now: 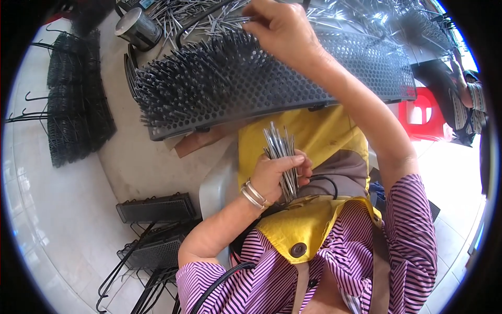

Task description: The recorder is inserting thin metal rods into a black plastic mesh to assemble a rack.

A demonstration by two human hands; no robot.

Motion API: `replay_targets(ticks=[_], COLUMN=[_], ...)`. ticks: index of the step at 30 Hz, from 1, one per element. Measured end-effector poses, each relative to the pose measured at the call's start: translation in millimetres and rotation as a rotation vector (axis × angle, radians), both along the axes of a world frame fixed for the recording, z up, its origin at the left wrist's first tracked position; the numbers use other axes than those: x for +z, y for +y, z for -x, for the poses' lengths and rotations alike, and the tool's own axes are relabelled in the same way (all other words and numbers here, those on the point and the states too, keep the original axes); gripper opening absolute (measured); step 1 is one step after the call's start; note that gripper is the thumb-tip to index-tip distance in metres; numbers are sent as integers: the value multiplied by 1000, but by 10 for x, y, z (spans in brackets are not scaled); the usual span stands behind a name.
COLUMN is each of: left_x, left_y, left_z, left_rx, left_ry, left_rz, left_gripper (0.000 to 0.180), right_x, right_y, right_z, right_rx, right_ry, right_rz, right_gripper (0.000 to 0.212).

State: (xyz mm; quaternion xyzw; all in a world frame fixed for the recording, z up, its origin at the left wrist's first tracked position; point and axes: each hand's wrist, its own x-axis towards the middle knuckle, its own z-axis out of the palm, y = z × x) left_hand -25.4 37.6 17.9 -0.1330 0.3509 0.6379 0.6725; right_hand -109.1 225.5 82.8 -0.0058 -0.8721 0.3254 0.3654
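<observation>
My left hand (280,175) is closed around a bundle of thin silvery metal rods (282,142), held upright in front of the yellow apron (285,230). A black perforated rack (293,86) lies across in front of me. Its left part is packed with dark-tipped rods (188,78) standing in the holes, while many holes on its right part show bare. Over the rack's far edge, my right hand (285,31) is bent with thumb and fingers pinched together. Whatever is between those fingertips is too small to make out.
Loose metal rods (209,21) lie heaped on the table behind the rack, beside a metal can (138,29). Filled black racks (76,99) with hooks stand at left, more racks (157,209) at lower left. A red stool (426,112) and another person's arm (463,86) are at right.
</observation>
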Motion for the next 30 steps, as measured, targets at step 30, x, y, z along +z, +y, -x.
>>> replay_targets(ticks=[30], left_x=[98], left_y=[28], left_z=[97], left_rx=[-18], left_ry=[150], left_rz=[-192], left_gripper=[13], right_x=[-170], right_y=[76], right_z=[-181], right_rx=[-127], right_ry=[162], right_rz=[-599], right_gripper=[12])
